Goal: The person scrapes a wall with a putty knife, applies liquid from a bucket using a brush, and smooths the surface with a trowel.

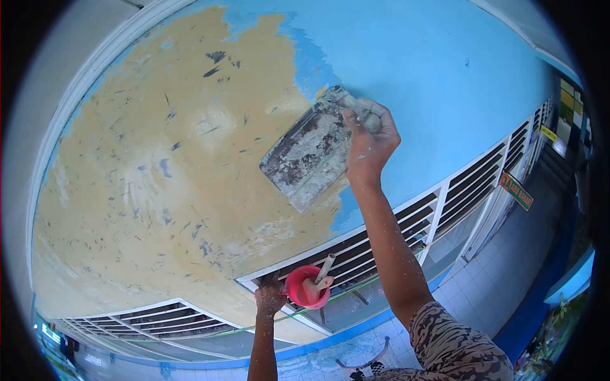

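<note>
My right hand (372,143) is closed on the edge of a broad, flat putty scraper (308,149). Whitish, crusted smears cover the scraper, which lies tilted against or very close to the wall (146,140). The wall is tan with pale patches and dark marks on the left, and light blue with a ragged border on the right. Lower down, my left hand (271,300) grips the side of a red plastic dipper (294,286). Inside the dipper are a pale handle-like stick (325,267) and a whitish-pink piece; its contents are hard to make out.
White-barred window vents (356,254) run below the wall, with another barred vent (159,320) at lower left. A small sign (516,190) projects at right. Pale tiles (473,279) cover the floor. A thin green line (356,289) crosses near the dipper.
</note>
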Demonstrator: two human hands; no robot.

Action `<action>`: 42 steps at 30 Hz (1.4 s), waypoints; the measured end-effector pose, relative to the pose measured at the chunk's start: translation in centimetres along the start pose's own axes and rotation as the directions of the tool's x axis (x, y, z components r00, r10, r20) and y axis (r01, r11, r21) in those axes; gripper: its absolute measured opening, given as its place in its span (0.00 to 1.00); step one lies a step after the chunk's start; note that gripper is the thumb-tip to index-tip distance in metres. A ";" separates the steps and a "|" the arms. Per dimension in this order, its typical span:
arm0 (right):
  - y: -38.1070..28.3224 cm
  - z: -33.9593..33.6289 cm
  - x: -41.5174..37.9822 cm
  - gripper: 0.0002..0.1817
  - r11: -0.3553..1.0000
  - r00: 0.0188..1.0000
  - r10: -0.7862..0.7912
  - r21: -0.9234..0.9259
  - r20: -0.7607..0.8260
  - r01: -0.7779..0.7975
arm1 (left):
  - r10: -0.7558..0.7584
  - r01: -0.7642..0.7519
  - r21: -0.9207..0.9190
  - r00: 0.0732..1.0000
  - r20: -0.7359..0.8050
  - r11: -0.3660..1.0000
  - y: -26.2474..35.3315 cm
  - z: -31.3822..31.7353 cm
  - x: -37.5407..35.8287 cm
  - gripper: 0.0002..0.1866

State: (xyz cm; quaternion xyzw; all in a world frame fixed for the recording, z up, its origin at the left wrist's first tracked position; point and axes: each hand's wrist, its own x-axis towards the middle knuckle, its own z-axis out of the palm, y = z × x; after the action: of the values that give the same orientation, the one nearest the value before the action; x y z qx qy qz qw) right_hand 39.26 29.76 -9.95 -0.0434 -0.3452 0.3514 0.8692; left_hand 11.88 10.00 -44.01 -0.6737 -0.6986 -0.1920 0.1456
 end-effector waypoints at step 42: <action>-1.3 3.5 -0.6 0.13 0.998 0.999 0.049 -0.029 -0.007 -0.050 | 0.012 -0.012 -0.030 1.000 0.016 0.999 0.3 -0.5 0.4 0.11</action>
State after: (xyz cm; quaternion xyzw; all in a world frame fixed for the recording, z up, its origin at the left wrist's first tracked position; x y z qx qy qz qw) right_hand 37.51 27.83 -7.20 -0.0657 -0.3465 0.3676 0.8605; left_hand 12.15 10.12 -43.31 -0.6814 -0.6928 -0.1963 0.1311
